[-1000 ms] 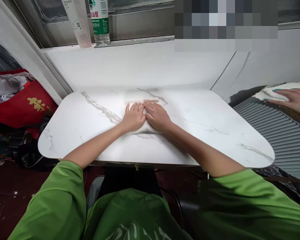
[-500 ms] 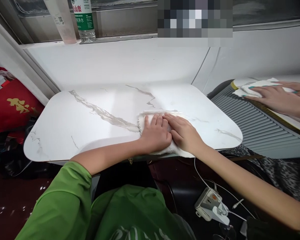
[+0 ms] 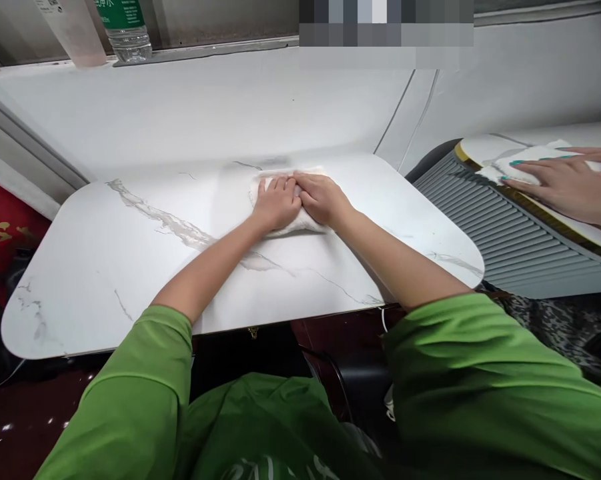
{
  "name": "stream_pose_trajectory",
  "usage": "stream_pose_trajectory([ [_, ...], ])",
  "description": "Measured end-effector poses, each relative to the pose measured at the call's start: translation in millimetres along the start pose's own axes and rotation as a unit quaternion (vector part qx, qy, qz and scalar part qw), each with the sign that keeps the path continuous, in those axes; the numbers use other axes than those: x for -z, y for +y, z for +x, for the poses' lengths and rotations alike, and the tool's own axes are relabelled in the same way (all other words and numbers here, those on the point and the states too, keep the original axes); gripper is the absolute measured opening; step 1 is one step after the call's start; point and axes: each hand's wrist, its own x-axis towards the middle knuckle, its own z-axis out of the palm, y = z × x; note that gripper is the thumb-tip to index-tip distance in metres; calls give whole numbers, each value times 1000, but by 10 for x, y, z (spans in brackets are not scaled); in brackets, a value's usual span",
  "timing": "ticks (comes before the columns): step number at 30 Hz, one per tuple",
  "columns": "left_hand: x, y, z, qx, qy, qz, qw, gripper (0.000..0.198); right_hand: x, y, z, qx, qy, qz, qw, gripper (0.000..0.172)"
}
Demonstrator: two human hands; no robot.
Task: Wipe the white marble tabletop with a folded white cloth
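Note:
A white cloth (image 3: 300, 223) lies on a white marble-patterned table (image 3: 105, 267), toward its back edge. My left hand (image 3: 279, 202) presses flat on the cloth's left part, fingers stretched forward and apart. Beside it, touching it, my right hand (image 3: 323, 199) rests on the cloth's right part, its fingers laid out over the cloth and angled to the left. Both palms face down, and part of the cloth is hidden under them.
Two bottles, one pinkish (image 3: 77, 33) and one with a green label (image 3: 125, 30), stand on the window ledge. At the right, another person's hands (image 3: 570, 183) press a white cloth on a second table with ribbed grey sides (image 3: 460, 213). A red bag (image 3: 5, 233) is at left.
Both my hands and the cloth have moved forward across the table, away from its front edge. My arms are stretched further out. The camera view has shifted.

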Motion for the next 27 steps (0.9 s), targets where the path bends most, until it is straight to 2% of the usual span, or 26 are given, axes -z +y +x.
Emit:
stream_pose_trajectory([
  [6,37,-252,367,27,18,0,999,54,-150,164,431,-6,0,19,1000,53],
  [14,41,-446,698,35,38,-11,999,49,-266,346,742,-31,-2,16,999,49],
  [21,53,-502,795,27,30,-3,999,50,-318,397,827,-38,-2,-1,999,48],
  [24,56,-498,775,28,4,4,1000,55,-303,354,792,-48,-2,-2,999,51],
  [27,50,-472,693,31,1,9,999,56,-258,269,720,-44,-11,3,999,52],
])
